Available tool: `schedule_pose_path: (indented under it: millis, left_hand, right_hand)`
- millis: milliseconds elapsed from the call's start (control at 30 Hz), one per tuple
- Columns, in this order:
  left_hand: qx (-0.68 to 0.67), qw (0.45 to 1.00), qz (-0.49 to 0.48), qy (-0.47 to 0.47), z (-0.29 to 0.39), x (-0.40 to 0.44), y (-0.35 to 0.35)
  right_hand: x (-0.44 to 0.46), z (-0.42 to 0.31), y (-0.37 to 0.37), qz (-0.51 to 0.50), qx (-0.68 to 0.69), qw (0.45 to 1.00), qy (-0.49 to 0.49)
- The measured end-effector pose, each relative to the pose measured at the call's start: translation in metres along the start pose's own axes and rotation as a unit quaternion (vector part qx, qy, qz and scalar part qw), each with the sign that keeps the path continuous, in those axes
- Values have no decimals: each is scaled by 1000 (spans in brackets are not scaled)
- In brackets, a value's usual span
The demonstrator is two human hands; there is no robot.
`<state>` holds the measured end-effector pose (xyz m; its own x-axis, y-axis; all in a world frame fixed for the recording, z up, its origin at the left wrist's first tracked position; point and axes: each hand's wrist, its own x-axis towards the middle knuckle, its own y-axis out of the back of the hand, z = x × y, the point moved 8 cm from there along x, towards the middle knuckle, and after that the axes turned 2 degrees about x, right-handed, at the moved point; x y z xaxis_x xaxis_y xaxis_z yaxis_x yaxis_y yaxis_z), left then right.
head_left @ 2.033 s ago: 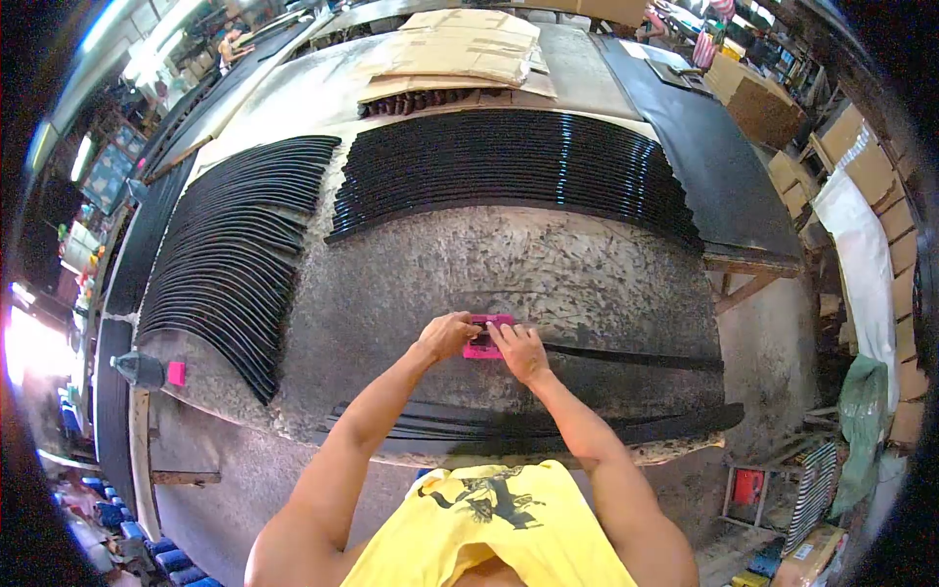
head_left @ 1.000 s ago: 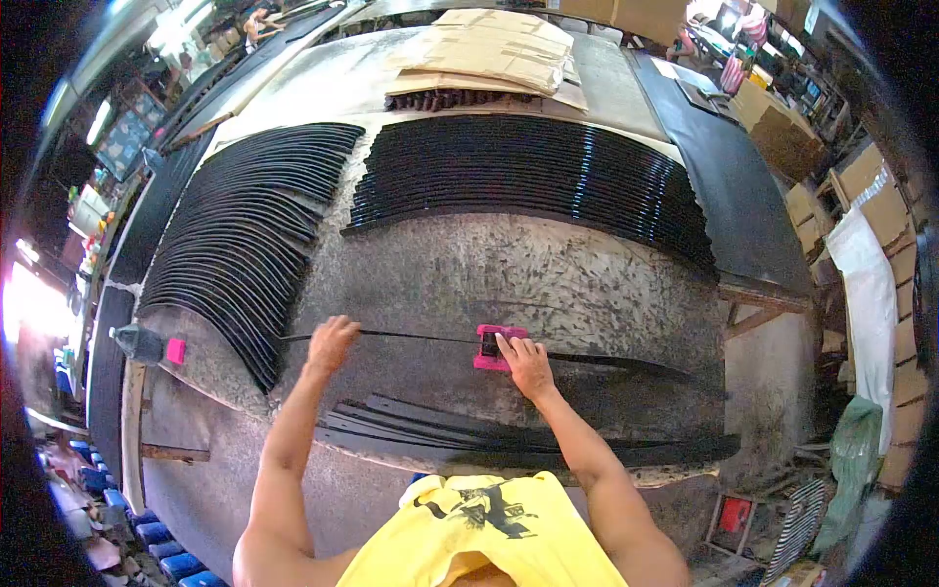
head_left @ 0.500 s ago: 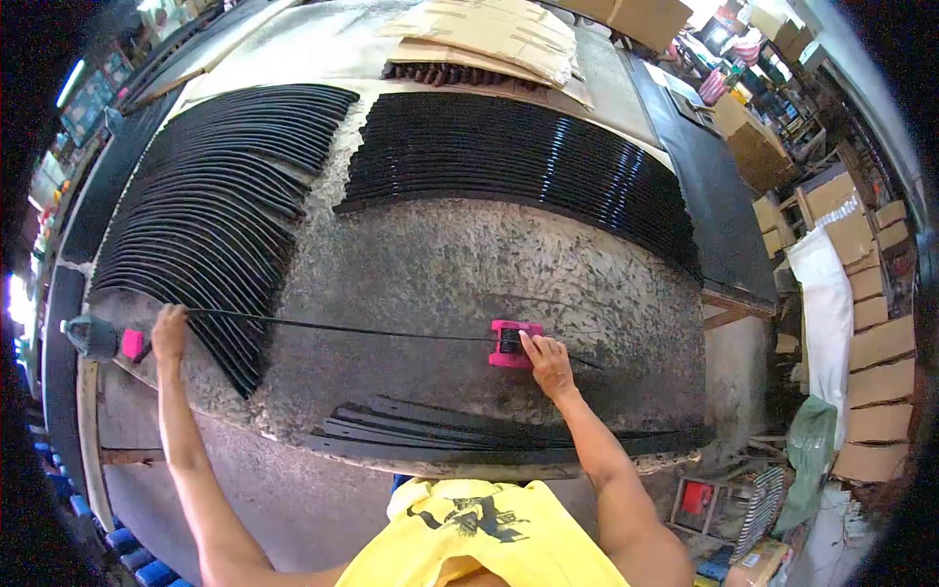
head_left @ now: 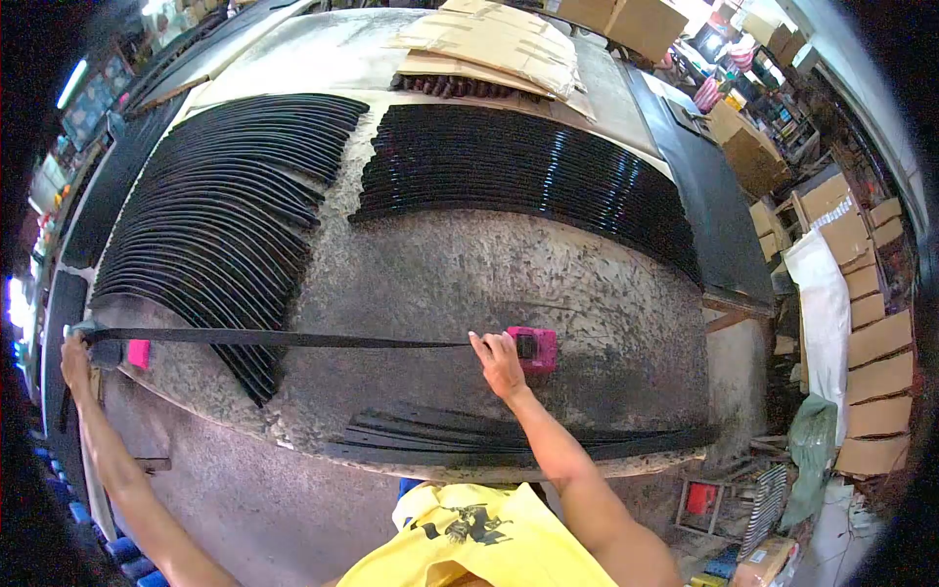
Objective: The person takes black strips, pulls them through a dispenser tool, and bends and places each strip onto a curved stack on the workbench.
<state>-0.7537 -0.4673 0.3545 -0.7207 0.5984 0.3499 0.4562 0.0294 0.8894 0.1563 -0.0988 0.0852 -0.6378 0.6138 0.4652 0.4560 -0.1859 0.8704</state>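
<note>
A flat black strip (head_left: 293,339) is stretched across the table between my hands. My left hand (head_left: 76,364) grips its left end, out past the table's left edge beside a dark container that it partly hides. My right hand (head_left: 501,367) pinches the other end between thumb and fingers. Just right of that hand sits a pink block-shaped tool (head_left: 544,349) with a dark centre. A small pink piece (head_left: 139,352) lies near the left corner. Loose flat black strips (head_left: 440,437) lie along the near edge.
Long rows of black strips (head_left: 210,196) cover the table's left side, some hanging toward me. Another row of shiny black strips (head_left: 518,161) lies at the back. Cardboard sheets (head_left: 489,39) are stacked behind. Boxes (head_left: 875,391) and a metal frame (head_left: 699,504) stand at right.
My left hand has moved left and slightly down, drawing the strip out. My right hand has shifted left off the pink tool onto the strip. The strip now shows its flat side.
</note>
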Motion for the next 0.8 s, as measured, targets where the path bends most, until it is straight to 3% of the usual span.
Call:
schedule_pose_path:
  millis: [67, 133, 200, 267, 300, 333, 367, 400, 433, 467, 500, 533, 600, 667, 733, 800]
  left_hand:
    - [-92, 991, -12, 96, -47, 10, -2]
    - [-69, 997, -41, 5, -28, 3, 5]
    - [25, 991, -61, -114, 66, -46, 75]
    - [-23, 983, -105, -149, 168, -99, 106]
    - [-137, 958, -105, -227, 203, -116, 86]
    - [-86, 960, -186, -193, 281, -157, 131]
    - [-213, 933, -152, -246, 328, -185, 132]
    - [-237, 900, -149, -334, 389, -212, 136]
    - [-225, 883, -146, -386, 450, -244, 153]
    - [-214, 862, -142, -437, 511, -278, 171]
    - [-303, 828, -174, -439, 563, -306, 185]
    - [-325, 785, -188, -492, 615, -330, 178]
    - [-380, 735, -204, -523, 711, -385, 231]
    - [-356, 708, -211, -573, 789, -427, 270]
    - [-421, 617, -136, -651, 861, -460, 260]
    - [-449, 609, -156, -635, 883, -477, 323]
  right_hand:
    - [5, 7, 10, -2, 27, 1000, 0]
    - [7, 24, 36, -4, 35, 999, 5]
    - [4, 67, 96, -30, 6, 1000, -7]
    - [-16, 133, 174, -15, -81, 996, -15]
    - [-12, 153, 239, -8, -133, 991, 7]
    - [-19, 184, 299, 48, -150, 987, -23]
    - [-15, 207, 361, -3, -233, 971, -46]
    - [-24, 225, 436, 94, -202, 973, -53]
    - [-28, 241, 514, 61, -237, 938, -246]
    - [-69, 301, 573, 74, -287, 938, -180]
    - [-112, 361, 666, 116, -451, 869, -169]
    - [-141, 402, 761, 115, -481, 836, -237]
    - [-186, 401, 874, 138, -504, 796, -306]
    - [-222, 372, 922, 166, -502, 779, -338]
    - [-236, 348, 939, 187, -491, 774, -353]
    - [-243, 336, 941, 201, -477, 776, -360]
